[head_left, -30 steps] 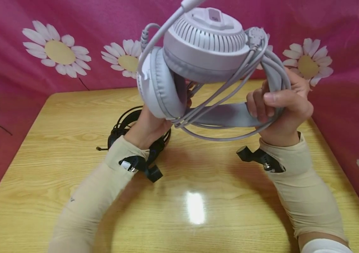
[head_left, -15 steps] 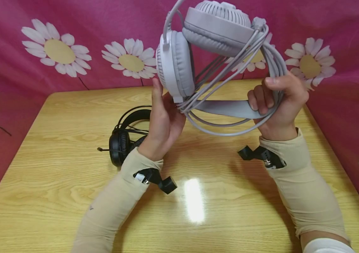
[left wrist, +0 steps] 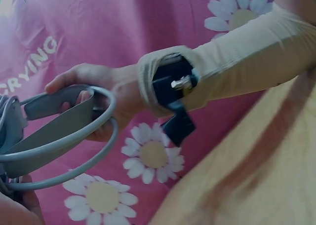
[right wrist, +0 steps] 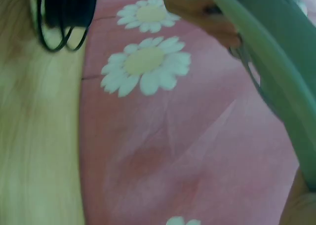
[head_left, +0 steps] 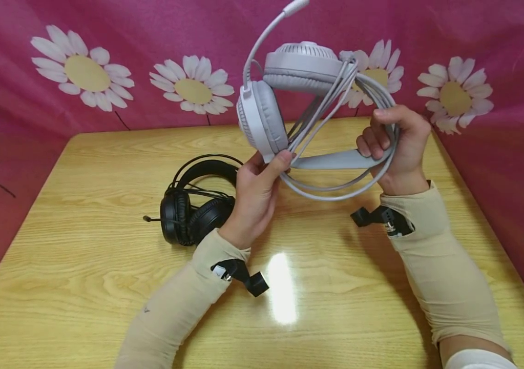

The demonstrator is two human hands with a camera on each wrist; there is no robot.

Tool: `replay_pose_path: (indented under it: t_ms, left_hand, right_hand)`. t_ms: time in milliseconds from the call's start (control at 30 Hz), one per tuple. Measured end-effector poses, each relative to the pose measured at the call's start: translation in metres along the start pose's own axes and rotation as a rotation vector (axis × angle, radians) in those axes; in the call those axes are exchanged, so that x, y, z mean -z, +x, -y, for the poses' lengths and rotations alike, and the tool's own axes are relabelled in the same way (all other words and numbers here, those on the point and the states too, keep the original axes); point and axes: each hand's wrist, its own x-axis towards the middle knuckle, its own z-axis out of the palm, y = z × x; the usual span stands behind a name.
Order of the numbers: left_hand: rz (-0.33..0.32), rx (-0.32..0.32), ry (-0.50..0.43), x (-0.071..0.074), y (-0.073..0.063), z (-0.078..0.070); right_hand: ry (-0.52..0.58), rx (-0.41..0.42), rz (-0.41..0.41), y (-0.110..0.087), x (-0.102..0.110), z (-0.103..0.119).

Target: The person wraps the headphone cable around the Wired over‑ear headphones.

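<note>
Raised above the table, a white headset [head_left: 300, 66] with a microphone boom [head_left: 262, 43] is held between both hands. My left hand [head_left: 254, 195] pinches it with thumb and fingers at the lower end of the left ear cup [head_left: 259, 115]. Curled round the top of the headband is my right hand [head_left: 404, 146], its thumb over the looped cable [head_left: 337, 197]. In the left wrist view, the right hand [left wrist: 103, 87] grips the grey band [left wrist: 54, 131]. The right wrist view catches the headband [right wrist: 281, 72] close up, partly cut off.
A black headset [head_left: 176, 212] with a short microphone lies on the wooden table [head_left: 82, 246], left of the white one and partly behind my left hand. Pink cloth [head_left: 142, 31] with daisies surrounds the table at the back and sides. A light reflection shows on the tabletop.
The white headset has turned and receded, so its ear cups look smaller. My left hand has moved right, opened off the ear cup, then taken hold beneath it. My right hand has kept its grip.
</note>
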Motion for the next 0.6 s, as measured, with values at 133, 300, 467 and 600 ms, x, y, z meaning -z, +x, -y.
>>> replay_pose_path:
  t_ms: [133, 300, 467, 600]
  left_hand:
    - [-0.041, 0.028, 0.014, 0.004, -0.002, 0.012]
    - [-0.093, 0.079, 0.085, 0.009, -0.003, 0.022]
    - [-0.118, 0.124, 0.072, 0.016, -0.002, 0.028]
    - [-0.132, 0.093, 0.157, 0.023, 0.002, 0.031]
  right_hand:
    - [-0.139, -0.05, -0.009, 0.007, 0.011, -0.001]
    - [-0.228, -0.159, 0.014, 0.014, 0.024, -0.001]
    - [-0.344, -0.258, 0.046, 0.021, 0.037, -0.003]
    - [-0.587, -0.3, 0.019, 0.025, 0.047, -0.003]
